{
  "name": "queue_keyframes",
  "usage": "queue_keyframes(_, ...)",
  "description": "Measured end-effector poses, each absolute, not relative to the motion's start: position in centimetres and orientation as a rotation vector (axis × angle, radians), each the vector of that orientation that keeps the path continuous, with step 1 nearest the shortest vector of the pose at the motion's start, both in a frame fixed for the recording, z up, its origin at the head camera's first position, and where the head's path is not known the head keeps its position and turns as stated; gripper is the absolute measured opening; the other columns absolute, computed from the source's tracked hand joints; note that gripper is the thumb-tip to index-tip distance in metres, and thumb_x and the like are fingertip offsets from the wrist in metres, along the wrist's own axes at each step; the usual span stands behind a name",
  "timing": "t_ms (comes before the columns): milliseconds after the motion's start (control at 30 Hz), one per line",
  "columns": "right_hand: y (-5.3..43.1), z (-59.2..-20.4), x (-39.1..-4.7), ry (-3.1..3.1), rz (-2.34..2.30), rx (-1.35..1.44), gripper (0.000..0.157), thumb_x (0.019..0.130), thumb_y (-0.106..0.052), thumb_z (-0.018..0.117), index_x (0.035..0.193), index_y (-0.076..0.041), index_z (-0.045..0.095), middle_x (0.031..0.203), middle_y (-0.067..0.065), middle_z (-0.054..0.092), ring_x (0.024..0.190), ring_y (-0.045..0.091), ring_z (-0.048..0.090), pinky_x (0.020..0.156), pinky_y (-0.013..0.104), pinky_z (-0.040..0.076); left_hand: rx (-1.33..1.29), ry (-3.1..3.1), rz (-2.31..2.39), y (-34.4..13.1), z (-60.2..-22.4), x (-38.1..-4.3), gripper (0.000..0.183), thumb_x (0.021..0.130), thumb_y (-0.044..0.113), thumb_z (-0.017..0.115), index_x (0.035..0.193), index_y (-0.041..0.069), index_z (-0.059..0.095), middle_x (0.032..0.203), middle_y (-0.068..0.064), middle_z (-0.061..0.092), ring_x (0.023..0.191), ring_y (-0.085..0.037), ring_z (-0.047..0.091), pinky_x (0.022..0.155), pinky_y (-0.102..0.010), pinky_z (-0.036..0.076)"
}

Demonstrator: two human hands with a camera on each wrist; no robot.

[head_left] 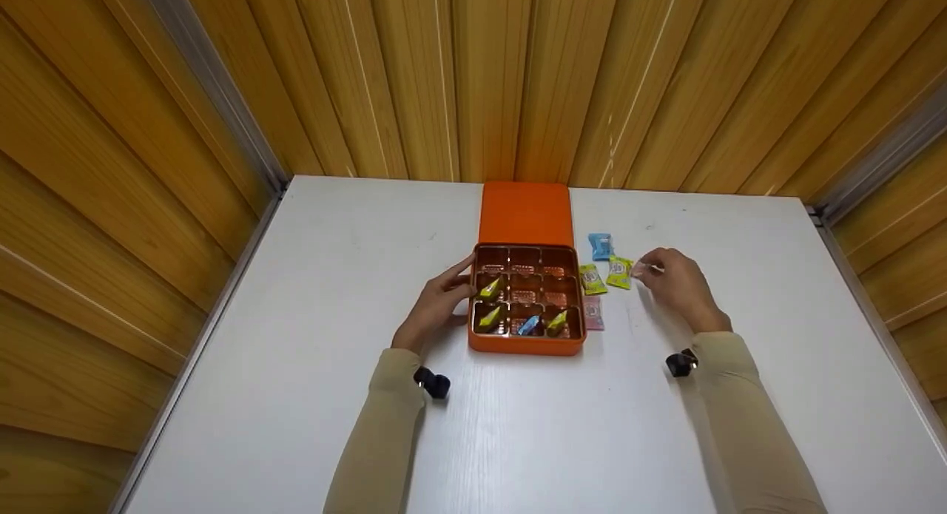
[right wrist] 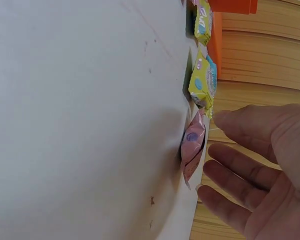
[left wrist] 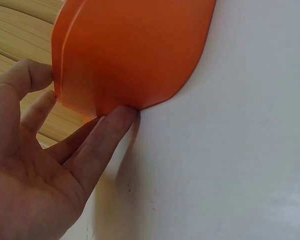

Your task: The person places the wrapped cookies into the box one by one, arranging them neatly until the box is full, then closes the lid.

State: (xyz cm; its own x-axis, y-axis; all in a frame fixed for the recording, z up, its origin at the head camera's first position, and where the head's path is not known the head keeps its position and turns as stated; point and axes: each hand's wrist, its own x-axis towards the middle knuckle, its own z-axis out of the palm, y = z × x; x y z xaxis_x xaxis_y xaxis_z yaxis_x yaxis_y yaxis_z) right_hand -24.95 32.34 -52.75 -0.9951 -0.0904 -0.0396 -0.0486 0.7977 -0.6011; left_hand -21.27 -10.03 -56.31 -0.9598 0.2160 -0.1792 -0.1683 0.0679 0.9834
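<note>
An orange box (head_left: 527, 345) with a brown divided insert stands on the white table. My left hand (head_left: 441, 299) rests against its left side; in the left wrist view, extended fingers touch the orange wall (left wrist: 135, 50). My right hand (head_left: 679, 283) is to the right of the box, fingers spread around a pink wrapped candy (right wrist: 192, 145) without closing on it. Beside that lies a yellow-green candy (head_left: 619, 272), then another yellow-green candy (head_left: 592, 279) against the box. The front row holds yellow-green, blue and yellow-green candies, left to right; one more yellow-green candy (head_left: 490, 288) sits in the middle-left compartment.
Behind the box lies its orange lid (head_left: 525, 211), reaching back to the wood-panelled wall (head_left: 414, 78). A blue candy (head_left: 601, 245) lies right of the lid. Close to the box's right side is another pink candy (head_left: 594, 313).
</note>
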Motion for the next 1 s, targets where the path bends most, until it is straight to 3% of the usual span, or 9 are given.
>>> queue_keyframes(400,32.8,-53.6,-25.0,2.938,-0.906,-0.099,0.030,0.105,-0.013,0.068,0.127,0.008,0.064,0.123,0.025,0.060,0.114,0.041,0.056,0.106,0.061,0.046,0.047,2.057,1.973,-10.0,-56.3,-21.3,0.065,0.101,0.017,0.063,0.161,0.038,0.048,0.149,-0.015,0.057,0.126,-0.031,0.061,0.085,-0.047,0.063)
queue_keyframes(633,32.9,-54.0,-25.0,2.996,-0.916,-0.167,0.026,0.101,-0.007,0.071,0.121,0.010,0.067,0.113,0.024,0.063,0.103,0.038,0.059,0.096,0.056,0.048,0.102,2.080,1.941,-10.1,-56.4,-21.4,0.065,0.104,0.017,0.060,0.164,0.037,0.043,0.150,-0.013,0.057,0.126,-0.029,0.062,0.088,-0.049,0.062)
queue_keyframes(1000,32.5,-53.7,-25.2,2.986,-0.886,-0.116,0.024,0.102,-0.009,0.070,0.119,0.007,0.065,0.111,0.023,0.064,0.101,0.037,0.057,0.095,0.055,0.050,0.081,2.084,1.939,-10.0,-56.3,-21.4,0.064,0.105,0.017,0.060,0.163,0.039,0.044,0.151,-0.012,0.057,0.128,-0.029,0.062,0.090,-0.050,0.062)
